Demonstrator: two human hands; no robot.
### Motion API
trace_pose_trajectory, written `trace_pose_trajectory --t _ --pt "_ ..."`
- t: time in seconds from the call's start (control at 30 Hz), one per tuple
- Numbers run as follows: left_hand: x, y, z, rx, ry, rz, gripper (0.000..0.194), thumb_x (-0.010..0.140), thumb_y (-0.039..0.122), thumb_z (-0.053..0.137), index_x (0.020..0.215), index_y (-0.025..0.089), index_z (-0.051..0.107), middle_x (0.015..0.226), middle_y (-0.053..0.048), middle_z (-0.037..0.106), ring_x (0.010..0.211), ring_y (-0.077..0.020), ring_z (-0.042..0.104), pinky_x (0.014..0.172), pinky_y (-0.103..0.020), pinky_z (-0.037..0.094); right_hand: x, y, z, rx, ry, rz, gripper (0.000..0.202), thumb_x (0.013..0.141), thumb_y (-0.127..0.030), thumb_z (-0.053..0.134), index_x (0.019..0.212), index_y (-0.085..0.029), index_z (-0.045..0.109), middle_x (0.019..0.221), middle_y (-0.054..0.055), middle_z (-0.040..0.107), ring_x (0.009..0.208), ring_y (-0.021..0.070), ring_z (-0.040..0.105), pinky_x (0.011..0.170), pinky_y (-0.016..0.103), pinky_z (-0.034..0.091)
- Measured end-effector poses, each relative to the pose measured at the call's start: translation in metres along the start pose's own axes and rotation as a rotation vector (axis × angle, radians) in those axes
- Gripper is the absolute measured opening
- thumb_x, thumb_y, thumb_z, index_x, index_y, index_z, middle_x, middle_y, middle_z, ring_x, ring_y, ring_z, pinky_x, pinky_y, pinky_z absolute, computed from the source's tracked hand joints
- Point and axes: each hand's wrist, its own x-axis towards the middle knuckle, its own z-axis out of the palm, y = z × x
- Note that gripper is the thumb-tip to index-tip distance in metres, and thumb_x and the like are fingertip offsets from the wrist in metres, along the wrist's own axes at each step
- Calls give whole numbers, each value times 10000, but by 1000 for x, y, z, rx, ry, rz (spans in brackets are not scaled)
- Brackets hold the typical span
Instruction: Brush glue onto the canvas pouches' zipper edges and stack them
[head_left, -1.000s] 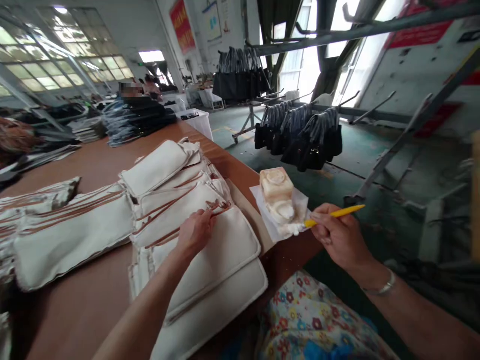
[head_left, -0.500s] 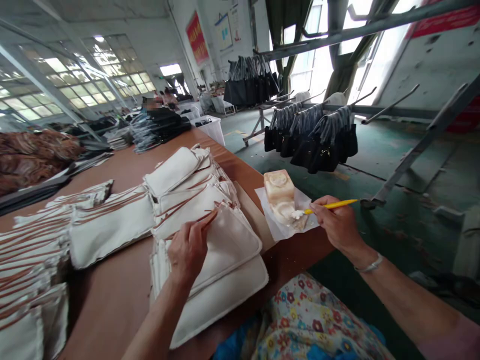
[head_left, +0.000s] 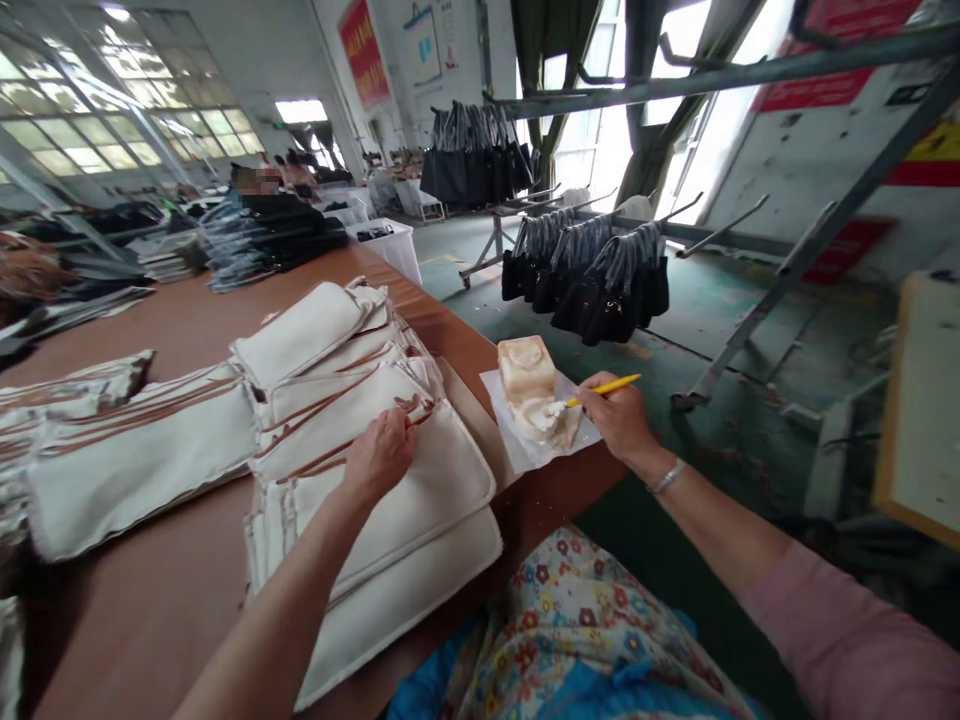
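A metal rack and black bags stand beyond the right side of the brown counter. White panels with brown edging overlap on the counter. The left hand has its fingers closed on the far edge of the top panel; their exact contact is partly hidden. The right hand grips 1 yellow stick between its fingers, the tip touching white paste on a sheet, near side of a cream block.

Recommended handling:
1. Hold the stick low and slanted for control.
2. Load only the tip; excess paste could drip onto the panels.
3. Press the panel edge steady, left fingers clear of the paste.
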Motion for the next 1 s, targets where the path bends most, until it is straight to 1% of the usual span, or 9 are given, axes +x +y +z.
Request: trace_pose_trajectory --t 0.1,0.27,0.4,0.57,0.67,0.73,0.83,0.93,1.0 --pt "30 10 7 67 -160 4 328 950 368 417 1162 172 571 1088 -159 690 989 -298 668 815 -386 483 7 4 15 -81 -52 -30 193 831 -341 597 712 -195 640 662 26 644 626 191 588 605 287 433" --pt "49 16 12 103 -172 43 337 855 360 544 1124 176 631 1201 -189 654 1116 -351 609 892 -450 460 13 7 31 -142 -106 -57 161 793 -299 595 666 -208 634 659 26 659 627 201 606 640 297 441" --pt "47 12 7 99 -180 73 300 843 344 557 1105 238 660 1159 -130 669 1094 -326 612 870 -414 465 10 5 21 -158 -79 -78 170 848 -309 559 733 -208 631 715 36 671 662 197 614 664 289 450" --pt "27 12 12 120 -37 80 301 911 274 492 1172 219 631 1158 -145 646 1065 -318 612 837 -404 462 -13 7 -3 -158 -160 -117 164 848 -330 602 738 -215 640 718 33 672 675 206 622 664 297 462" --pt "19 15 22 83 21 98 326 941 334 482 1213 212 611 1203 -154 631 1079 -320 604 878 -424 447 -23 7 -13 -167 -111 -133 163 866 -323 600 752 -214 642 734 37 666 687 211 624 669 305 461" --pt "21 18 28 63 33 98 346 959 409 457 1182 209 630 1220 -158 629 1136 -341 576 921 -457 428 -24 5 -15 -151 -66 -130 173 888 -337 589 781 -213 645 746 39 664 693 210 624 666 304 466" --pt "31 23 34 31 15 45 346 972 418 431 1103 199 665 1227 -169 631 1202 -358 538 962 -499 403 -23 4 -11 -128 -128 -142 178 891 -352 595 803 -211 659 759 43 675 704 212 626 682 312 479" --pt "39 24 35 6 -5 -11 293 931 395 518 1092 205 673 1205 -172 640 1183 -360 553 961 -505 408 -27 8 -12 -157 -197 -166 178 875 -348 622 773 -212 673 744 41 679 690 212 620 683 324 474" --pt "42 22 34 -10 -17 -8 287 901 397 565 1103 226 678 1173 -156 653 1138 -346 581 937 -480 432 -32 10 -18 -165 -148 -146 204 887 -363 621 765 -209 676 741 43 675 684 208 612 665 322 471"
